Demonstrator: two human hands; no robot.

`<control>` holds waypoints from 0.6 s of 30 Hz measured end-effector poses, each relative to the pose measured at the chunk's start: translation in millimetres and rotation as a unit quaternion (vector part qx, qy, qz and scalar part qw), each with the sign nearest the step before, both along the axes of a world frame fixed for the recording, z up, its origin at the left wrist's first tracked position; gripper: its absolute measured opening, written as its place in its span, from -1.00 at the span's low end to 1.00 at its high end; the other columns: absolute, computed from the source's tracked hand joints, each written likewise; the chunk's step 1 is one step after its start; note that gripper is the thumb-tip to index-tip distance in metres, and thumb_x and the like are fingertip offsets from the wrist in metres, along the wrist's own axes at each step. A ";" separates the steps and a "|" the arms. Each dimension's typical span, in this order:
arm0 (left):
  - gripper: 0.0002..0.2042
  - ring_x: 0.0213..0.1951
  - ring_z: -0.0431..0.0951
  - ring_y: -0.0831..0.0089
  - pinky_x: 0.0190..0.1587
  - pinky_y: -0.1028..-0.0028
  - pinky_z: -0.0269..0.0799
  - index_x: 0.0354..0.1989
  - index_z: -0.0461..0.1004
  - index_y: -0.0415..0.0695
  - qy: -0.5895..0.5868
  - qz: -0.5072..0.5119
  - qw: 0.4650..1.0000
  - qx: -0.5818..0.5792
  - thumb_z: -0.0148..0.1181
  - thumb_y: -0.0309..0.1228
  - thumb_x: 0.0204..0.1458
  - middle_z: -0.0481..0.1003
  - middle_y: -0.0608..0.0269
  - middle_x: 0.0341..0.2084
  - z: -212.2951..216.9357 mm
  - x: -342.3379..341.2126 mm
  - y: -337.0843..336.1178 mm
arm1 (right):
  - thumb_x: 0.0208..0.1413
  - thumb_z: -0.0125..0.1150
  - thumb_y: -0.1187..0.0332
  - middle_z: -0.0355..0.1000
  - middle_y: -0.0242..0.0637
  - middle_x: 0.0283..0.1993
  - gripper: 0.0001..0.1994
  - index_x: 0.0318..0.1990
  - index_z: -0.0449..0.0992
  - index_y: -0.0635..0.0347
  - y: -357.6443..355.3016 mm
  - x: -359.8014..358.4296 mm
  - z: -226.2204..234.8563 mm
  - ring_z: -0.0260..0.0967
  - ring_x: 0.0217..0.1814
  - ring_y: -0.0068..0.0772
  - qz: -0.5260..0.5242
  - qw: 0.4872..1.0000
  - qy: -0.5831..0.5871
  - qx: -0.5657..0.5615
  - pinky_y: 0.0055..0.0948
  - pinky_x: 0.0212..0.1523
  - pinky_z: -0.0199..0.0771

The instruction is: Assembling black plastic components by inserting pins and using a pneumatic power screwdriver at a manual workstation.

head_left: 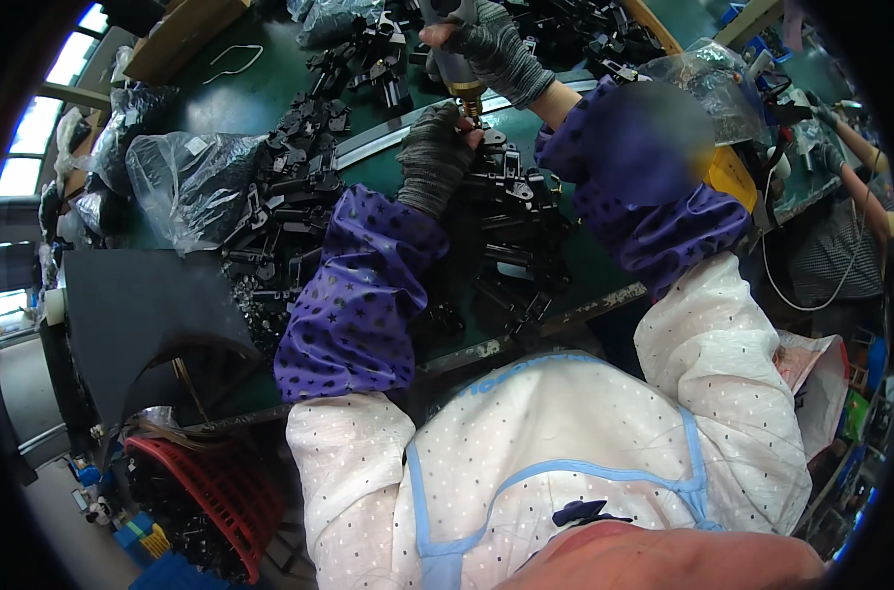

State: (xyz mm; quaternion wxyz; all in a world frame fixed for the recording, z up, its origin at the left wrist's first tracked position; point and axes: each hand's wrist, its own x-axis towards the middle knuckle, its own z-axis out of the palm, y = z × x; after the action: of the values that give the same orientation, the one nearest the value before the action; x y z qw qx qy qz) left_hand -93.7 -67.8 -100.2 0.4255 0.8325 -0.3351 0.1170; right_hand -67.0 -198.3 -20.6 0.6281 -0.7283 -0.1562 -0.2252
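Observation:
My right hand [501, 57], in a grey striped fingerless glove, grips a power screwdriver [456, 71] with a grey body. Its brass-coloured nose points down at the bench. Just below the nose is my left hand [435, 157], gloved alike, with thumb and fingers closed together. What they pinch is hidden by the glove and fingers. Black parts with metal fittings [511, 177] lie close to the right of my left hand. Behind both hands a silver metal rail [373, 145] crosses the green bench.
More black parts [295, 177] are heaped to the left, beside a clear plastic bag [186, 187]. A dark sheet [152, 305] covers the near left corner; below stands a red basket [211, 501] holding black pieces. At far right, another person's gloved hands [829, 147] are near a bench.

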 end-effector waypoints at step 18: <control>-0.81 -0.45 0.43 0.29 -0.38 0.41 0.33 -0.55 0.37 -0.16 0.026 -0.022 0.999 -0.036 0.28 -0.50 -0.36 0.39 0.19 -0.57 -5.3 2.1 -0.8 | -0.29 0.26 0.08 0.23 -0.51 -0.45 -0.57 -0.32 0.32 0.16 0.8 0.9 -4.6 0.14 -0.41 -0.63 -0.012 1.000 -0.010 0.022 -0.57 -0.41 0.24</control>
State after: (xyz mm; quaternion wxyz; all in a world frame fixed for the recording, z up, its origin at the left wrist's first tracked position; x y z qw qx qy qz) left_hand -91.6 -68.6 -105.4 0.4658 0.8120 -0.3379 0.0978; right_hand -66.1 -197.6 -25.2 0.6399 -0.7137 -0.1484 -0.2431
